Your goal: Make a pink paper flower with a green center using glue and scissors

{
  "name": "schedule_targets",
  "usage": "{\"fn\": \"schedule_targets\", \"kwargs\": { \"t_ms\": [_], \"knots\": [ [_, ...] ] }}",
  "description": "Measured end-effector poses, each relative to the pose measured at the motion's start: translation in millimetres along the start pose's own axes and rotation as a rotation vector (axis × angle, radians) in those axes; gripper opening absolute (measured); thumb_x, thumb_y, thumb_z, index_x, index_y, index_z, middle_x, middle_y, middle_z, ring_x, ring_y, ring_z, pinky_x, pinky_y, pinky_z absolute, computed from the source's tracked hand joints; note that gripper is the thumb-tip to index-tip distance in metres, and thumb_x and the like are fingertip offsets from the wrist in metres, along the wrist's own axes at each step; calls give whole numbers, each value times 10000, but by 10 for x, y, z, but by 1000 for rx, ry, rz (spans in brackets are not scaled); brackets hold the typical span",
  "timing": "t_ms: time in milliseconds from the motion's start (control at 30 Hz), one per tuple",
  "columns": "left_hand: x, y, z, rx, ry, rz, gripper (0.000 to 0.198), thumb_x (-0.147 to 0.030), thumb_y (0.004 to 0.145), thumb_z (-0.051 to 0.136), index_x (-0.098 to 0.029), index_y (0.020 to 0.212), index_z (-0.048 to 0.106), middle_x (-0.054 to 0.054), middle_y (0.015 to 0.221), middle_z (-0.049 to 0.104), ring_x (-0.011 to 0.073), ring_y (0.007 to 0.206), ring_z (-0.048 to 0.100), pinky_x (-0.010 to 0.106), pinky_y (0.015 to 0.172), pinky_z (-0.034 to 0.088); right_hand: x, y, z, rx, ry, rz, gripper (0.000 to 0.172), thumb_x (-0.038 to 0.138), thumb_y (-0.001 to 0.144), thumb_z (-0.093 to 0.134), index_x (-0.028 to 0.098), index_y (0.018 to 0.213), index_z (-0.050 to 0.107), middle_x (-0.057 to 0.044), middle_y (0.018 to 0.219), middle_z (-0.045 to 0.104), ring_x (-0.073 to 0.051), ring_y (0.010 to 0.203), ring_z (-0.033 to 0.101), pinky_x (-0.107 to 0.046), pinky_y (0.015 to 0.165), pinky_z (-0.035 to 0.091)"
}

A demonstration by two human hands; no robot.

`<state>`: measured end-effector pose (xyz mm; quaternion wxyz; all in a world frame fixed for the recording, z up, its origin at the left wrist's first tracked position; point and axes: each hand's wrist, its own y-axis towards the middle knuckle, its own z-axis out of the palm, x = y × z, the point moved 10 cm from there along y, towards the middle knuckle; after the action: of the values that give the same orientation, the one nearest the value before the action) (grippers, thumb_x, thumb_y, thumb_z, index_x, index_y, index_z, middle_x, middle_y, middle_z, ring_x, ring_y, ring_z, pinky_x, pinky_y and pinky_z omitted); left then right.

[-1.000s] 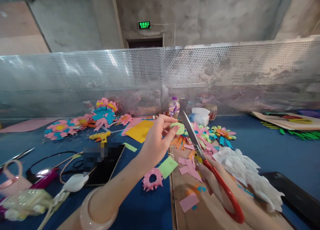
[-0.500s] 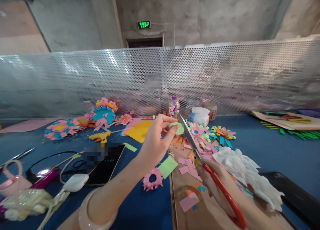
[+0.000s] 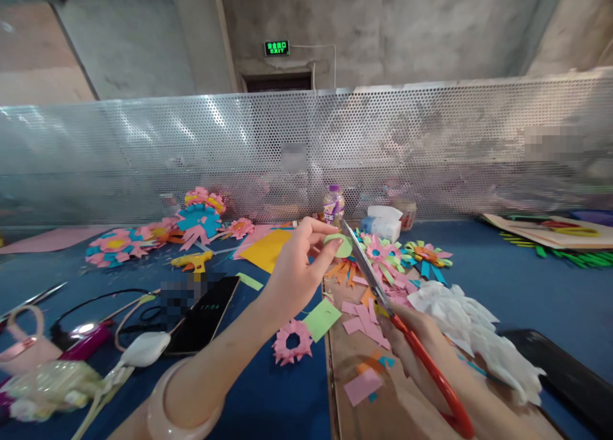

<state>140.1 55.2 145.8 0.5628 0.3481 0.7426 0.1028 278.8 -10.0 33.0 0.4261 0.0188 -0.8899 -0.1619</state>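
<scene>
Between thumb and fingers my left hand (image 3: 301, 255) pinches a small round piece of green paper (image 3: 341, 245). My right hand (image 3: 416, 338) is closed around a pair of scissors (image 3: 371, 274) with red handles. Their blades point up and away, close beside the right edge of the green piece; whether they touch it I cannot tell. Below my left wrist lie a pink paper ring (image 3: 292, 342) and a green paper rectangle (image 3: 322, 318). Pink paper scraps (image 3: 364, 322) are scattered on the brown board (image 3: 402, 408) under the scissors.
Paper flowers (image 3: 115, 243) stand at the back left, near a yellow glue gun (image 3: 192, 260). A phone (image 3: 204, 318) and a white charger (image 3: 145, 349) lie at left. Behind are a bottle (image 3: 334, 205) and a tissue pack (image 3: 380, 224). Crumpled tissues (image 3: 460, 318) lie at right.
Both hands stay almost where they were, still holding the green paper and the scissors. The scissors have barely shifted.
</scene>
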Motion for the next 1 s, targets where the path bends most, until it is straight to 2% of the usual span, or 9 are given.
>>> {"fn": "schedule_targets", "kwargs": {
  "t_ms": [300,433,500,600,700,767,900,933,1000],
  "knots": [
    [-1,33,-30,61,35,-23,194,-306,841,510,-204,979,420,7,759,638,129,651,619,244,619,459,36,1,-7,38,-25,-14,298,383,807,427,203,573,380,51,509,310,-94,456,321,-213,410,264],
    [54,6,-176,91,117,-61,159,-296,846,496,-199,963,448,21,791,648,131,687,629,235,631,462,-58,80,-48,128,-183,0,218,306,788,421,198,602,455,24,496,463,-116,458,420,-226,449,299],
    [234,-48,-285,117,155,-124,115,-282,851,477,-194,924,457,37,831,653,131,689,634,224,582,455,-239,124,-83,172,-354,78,189,280,767,432,199,613,505,-24,551,582,-156,498,505,-246,473,329],
    [688,-191,-431,157,161,-255,140,-291,846,456,-188,940,443,64,857,633,160,682,643,222,464,429,-588,145,-107,221,-632,209,216,316,763,439,201,603,526,-96,646,658,-235,581,587,-286,494,333],
    [1154,-370,-516,183,120,-386,161,-264,826,448,-169,955,447,80,861,621,188,721,656,247,497,463,-864,118,-13,297,-751,246,242,324,797,392,198,680,561,-123,727,683,-281,649,630,-309,510,331],
    [1353,-474,-524,208,81,-445,206,-258,812,456,-158,992,465,89,881,619,198,771,656,267,553,487,-969,101,6,330,-765,247,221,318,790,408,199,719,581,-130,745,688,-288,642,636,-319,508,325],
    [1542,-628,-533,255,79,-538,270,-270,776,481,-152,1019,486,98,905,633,206,794,654,244,519,459,-901,125,-80,431,-801,165,89,311,664,587,226,682,608,-112,729,682,-267,616,615,-321,498,311],
    [1564,-657,-527,275,82,-549,269,-277,768,487,-152,1006,500,94,899,643,205,797,651,236,511,445,-810,158,-100,442,-823,119,79,302,633,624,227,657,612,-108,715,676,-263,613,609,-317,493,306],
    [1603,-708,-509,318,85,-557,248,-289,755,500,-151,957,535,85,877,663,197,799,640,231,520,430,-507,277,-105,359,-810,-6,75,288,610,662,224,611,623,-88,670,660,-242,594,596,-303,488,309]
  ]
}}
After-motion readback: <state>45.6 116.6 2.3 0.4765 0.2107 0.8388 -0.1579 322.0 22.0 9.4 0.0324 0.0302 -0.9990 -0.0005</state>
